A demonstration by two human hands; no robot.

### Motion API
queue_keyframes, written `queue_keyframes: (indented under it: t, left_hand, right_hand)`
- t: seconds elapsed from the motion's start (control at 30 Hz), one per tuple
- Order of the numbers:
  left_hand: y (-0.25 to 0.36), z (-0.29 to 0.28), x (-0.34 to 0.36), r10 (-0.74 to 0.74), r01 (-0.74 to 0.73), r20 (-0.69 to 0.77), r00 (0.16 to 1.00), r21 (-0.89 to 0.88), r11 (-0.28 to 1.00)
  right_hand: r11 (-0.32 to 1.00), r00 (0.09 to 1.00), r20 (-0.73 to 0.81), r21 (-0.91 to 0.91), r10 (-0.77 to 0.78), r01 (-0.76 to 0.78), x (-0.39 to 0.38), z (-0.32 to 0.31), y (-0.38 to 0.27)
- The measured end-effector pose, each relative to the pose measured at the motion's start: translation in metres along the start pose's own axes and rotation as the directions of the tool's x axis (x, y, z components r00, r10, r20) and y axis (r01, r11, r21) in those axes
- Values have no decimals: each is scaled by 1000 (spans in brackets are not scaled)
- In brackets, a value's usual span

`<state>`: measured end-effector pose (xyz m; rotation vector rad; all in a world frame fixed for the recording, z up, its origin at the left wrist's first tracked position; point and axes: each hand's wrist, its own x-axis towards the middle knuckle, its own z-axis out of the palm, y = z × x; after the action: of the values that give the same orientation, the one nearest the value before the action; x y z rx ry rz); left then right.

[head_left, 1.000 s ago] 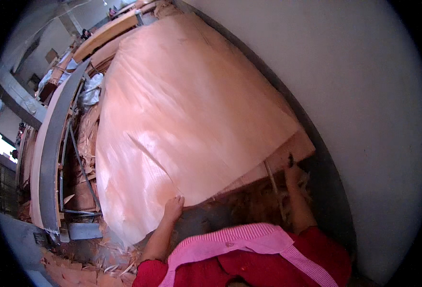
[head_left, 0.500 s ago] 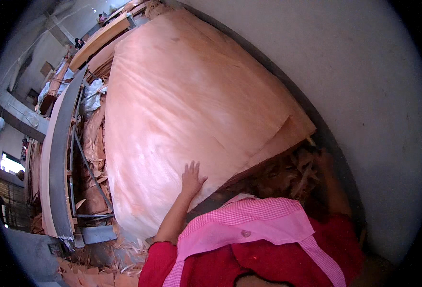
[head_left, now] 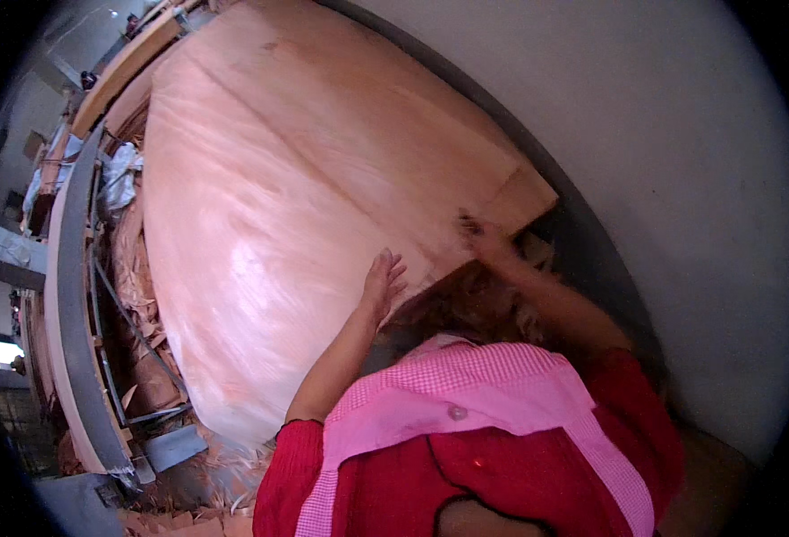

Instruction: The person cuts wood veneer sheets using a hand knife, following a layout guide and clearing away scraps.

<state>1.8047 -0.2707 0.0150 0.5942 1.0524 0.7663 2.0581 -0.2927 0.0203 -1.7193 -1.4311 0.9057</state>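
Note:
A broad stack of thin, pale orange-brown wood veneer sheets (head_left: 260, 188) spreads out in front of me. My left hand (head_left: 383, 285) is over its near edge, fingers apart and nothing in them. Whether it touches the top sheet I cannot tell. My right hand (head_left: 484, 242) reaches over the near right edge, blurred by motion, so its fingers and anything in them are unclear. Just beyond it, at the right corner, lies a separate-looking veneer strip (head_left: 524, 199). A long crease runs across the top sheet toward my right hand.
Crumpled veneer scraps (head_left: 493, 300) lie in shadow below the near edge. A grey wall (head_left: 663, 179) runs along the right. On the left stand a long grey-topped bench (head_left: 74, 295), metal bars and a white plastic bag (head_left: 121, 174). More scraps (head_left: 179, 519) litter the floor.
My right hand has come up from the dark scraps at the right onto the sheet's near edge. My left hand has shifted right and turned. A long crease now shows across the top sheet.

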Motion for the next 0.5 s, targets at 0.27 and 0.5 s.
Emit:
queue_keyframes:
  t: [0.27, 0.5]
  left_hand:
    - [-48, -34, 19, -47, -75, -175, 983, -629, 774]
    - [-60, -9, -34, 49, -294, -559, 828, -357, 887]
  right_hand:
    - [917, 891, -218, 124, 398, -379, 113, -26, 42]
    - [858, 762, -400, 160, 509, -489, 208, -65, 163]
